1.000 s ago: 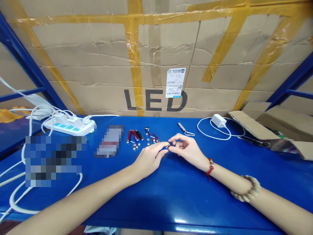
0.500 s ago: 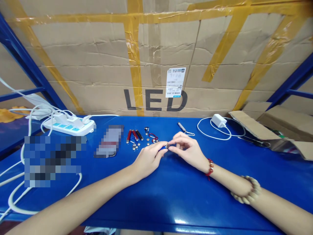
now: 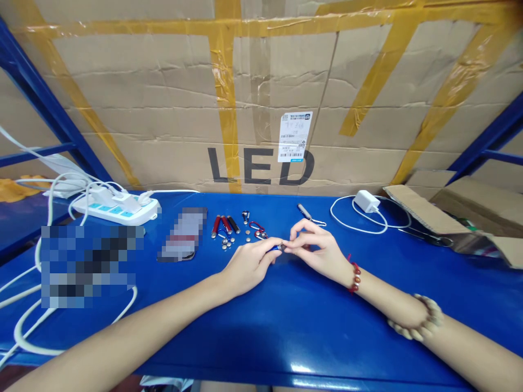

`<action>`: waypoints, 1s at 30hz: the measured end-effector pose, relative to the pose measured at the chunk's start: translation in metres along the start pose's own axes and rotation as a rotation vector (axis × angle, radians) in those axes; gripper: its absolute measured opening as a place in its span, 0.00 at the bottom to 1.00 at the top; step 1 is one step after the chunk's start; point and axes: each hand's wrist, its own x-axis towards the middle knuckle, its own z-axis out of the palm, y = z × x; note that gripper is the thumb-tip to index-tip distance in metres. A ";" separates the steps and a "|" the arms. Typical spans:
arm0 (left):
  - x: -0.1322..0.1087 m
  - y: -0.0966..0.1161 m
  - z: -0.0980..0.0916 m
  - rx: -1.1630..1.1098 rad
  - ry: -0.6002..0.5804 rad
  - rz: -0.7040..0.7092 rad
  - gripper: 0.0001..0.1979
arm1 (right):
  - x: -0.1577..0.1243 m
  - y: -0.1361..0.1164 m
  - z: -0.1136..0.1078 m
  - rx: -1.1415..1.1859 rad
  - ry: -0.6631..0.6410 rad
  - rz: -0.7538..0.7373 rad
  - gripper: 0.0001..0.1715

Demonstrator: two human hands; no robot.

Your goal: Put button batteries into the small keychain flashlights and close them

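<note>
Blue and slim, the tube (image 3: pixel 275 248) is gripped in the left hand (image 3: pixel 251 264), mostly hidden, its metallic end (image 3: pixel 281 247) pointing to three o'clock. The right hand (image 3: pixel 314 245) rests its fingertips at that end; whether they pinch a part cannot be told. Smooth cylindrical red tubes (image 3: pixel 216 224) lie at its ten o'clock, round silvery discs (image 3: pixel 232 239) at nine, on a glossy blue table (image 3: pixel 261 332).
</note>
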 end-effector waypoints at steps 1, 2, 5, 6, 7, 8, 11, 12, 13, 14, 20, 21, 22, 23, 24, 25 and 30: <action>0.000 0.000 0.000 -0.004 -0.009 0.005 0.14 | 0.000 0.000 -0.001 0.000 -0.012 0.010 0.11; 0.000 0.000 0.000 -0.007 -0.020 0.009 0.14 | 0.000 0.000 -0.001 0.002 -0.025 0.019 0.12; -0.001 -0.001 0.000 -0.010 -0.056 0.010 0.12 | 0.000 -0.001 -0.003 0.015 -0.063 0.019 0.13; -0.001 -0.001 -0.001 -0.011 -0.068 0.007 0.12 | 0.000 -0.001 -0.004 0.018 -0.078 0.014 0.13; -0.001 -0.002 -0.001 -0.009 -0.079 0.003 0.11 | 0.000 -0.001 -0.004 0.020 -0.092 0.008 0.13; -0.001 -0.002 -0.001 -0.006 -0.087 0.000 0.10 | 0.000 -0.001 -0.004 0.023 -0.104 0.003 0.13; -0.002 -0.001 -0.001 0.010 -0.105 -0.007 0.08 | -0.002 0.000 -0.004 0.047 -0.129 -0.002 0.14; -0.002 -0.001 -0.001 0.016 -0.109 -0.005 0.08 | -0.002 0.000 -0.004 0.058 -0.135 -0.001 0.14; -0.002 -0.001 -0.001 0.018 -0.111 -0.002 0.07 | -0.002 0.000 -0.004 0.068 -0.140 0.002 0.15; -0.002 0.000 -0.001 0.018 -0.111 -0.001 0.06 | -0.003 0.000 -0.004 0.076 -0.147 0.005 0.16; -0.004 0.001 -0.001 0.034 -0.149 0.015 0.05 | -0.004 -0.004 -0.006 0.044 -0.183 -0.011 0.15; -0.004 0.001 -0.001 0.033 -0.157 0.025 0.05 | -0.004 -0.005 -0.006 0.044 -0.181 -0.012 0.14; -0.005 0.001 -0.001 0.031 -0.160 0.034 0.04 | -0.004 -0.006 -0.006 0.048 -0.176 -0.010 0.15; -0.005 0.000 0.000 0.030 -0.158 0.040 0.04 | -0.004 -0.006 -0.006 0.053 -0.169 -0.001 0.15; -0.005 0.000 0.000 0.030 -0.152 0.047 0.04 | -0.005 -0.006 -0.005 0.056 -0.165 0.010 0.15; -0.005 0.000 0.000 0.031 -0.144 0.053 0.04 | -0.005 -0.006 -0.004 0.056 -0.164 0.028 0.15; -0.004 -0.001 0.001 0.031 -0.088 0.069 0.03 | -0.006 -0.005 -0.001 0.098 -0.149 0.116 0.17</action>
